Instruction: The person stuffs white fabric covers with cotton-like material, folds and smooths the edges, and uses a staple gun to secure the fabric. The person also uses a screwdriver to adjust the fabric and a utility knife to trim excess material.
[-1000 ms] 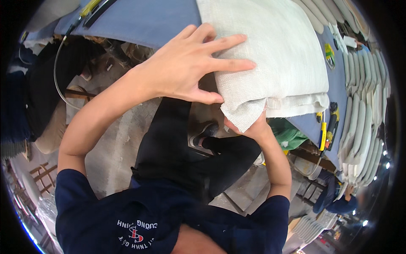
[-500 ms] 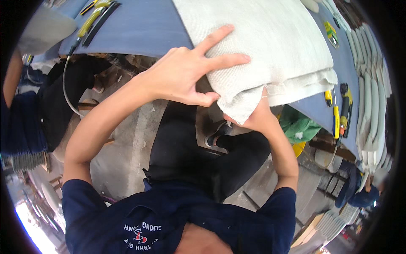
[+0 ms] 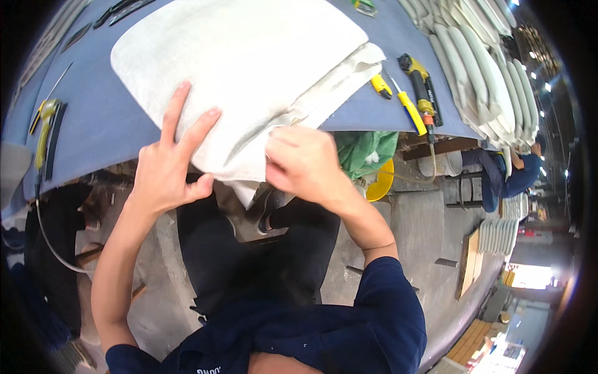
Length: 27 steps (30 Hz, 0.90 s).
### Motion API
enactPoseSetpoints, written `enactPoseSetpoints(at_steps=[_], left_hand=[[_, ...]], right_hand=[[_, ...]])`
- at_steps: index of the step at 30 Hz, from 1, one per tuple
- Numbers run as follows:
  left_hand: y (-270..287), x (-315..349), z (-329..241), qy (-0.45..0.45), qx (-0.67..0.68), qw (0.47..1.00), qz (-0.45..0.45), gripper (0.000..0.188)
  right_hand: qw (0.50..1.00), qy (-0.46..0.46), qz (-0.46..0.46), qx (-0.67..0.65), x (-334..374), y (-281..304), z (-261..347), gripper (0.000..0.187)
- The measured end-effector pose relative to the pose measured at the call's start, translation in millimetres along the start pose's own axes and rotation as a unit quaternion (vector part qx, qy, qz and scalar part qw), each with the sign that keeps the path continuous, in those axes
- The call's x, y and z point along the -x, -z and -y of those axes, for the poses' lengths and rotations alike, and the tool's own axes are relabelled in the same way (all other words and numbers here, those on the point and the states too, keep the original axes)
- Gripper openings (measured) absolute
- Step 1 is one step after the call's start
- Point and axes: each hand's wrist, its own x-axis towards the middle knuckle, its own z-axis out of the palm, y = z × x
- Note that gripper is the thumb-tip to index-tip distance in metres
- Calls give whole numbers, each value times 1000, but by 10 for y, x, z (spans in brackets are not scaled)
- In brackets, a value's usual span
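A wide off-white fabric-covered panel [image 3: 240, 56] with rounded corners lies at the table's near edge. My left hand [image 3: 163, 169] rests on its near left edge, fingers spread over the fabric and thumb at the rim. At the near corner, my right hand [image 3: 305, 163] is closed on the loose fabric edge [image 3: 249, 161], which creases between the two hands. The right fingertips are partly hidden in the cloth. Along the panel's right side runs a frayed, folded fabric border [image 3: 339, 71].
On the blue table [image 3: 93, 140] lie a yellow-handled screwdriver [image 3: 410, 112], a yellow cutter [image 3: 380, 86] and a black-and-yellow staple gun [image 3: 421, 90]. Another hosed tool [image 3: 43, 134] lies left. Stacked pale panels [image 3: 479, 75] stand right. Below are green cloth [image 3: 374, 153] and a yellow bucket [image 3: 381, 181].
My view has swung right, and more of the panel shows. My right hand has come from beneath the corner to its outer side, gripping the fabric edge. The left hand stays spread on the panel.
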Motion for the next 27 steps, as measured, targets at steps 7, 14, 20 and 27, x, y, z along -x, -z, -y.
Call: enactPoseSetpoints(at_steps=[7, 14, 20, 27], left_hand=[[89, 40, -25, 12, -2, 999, 30, 76], [-11, 47, -98, 10, -21, 1000, 7, 78], [-45, 8, -250, 64, 71, 995, 5, 82], [-221, 94, -356, 93, 8, 992, -81, 86]], right_hand=[[914, -315, -92, 241, 337, 1365, -1797, 40], [857, -420, 152, 255, 917, 2199, -3617, 93], [866, -422, 80, 256, 999, 3394, -3822, 81], [931, -337, -76, 115, 636, 2376, -1288, 58]])
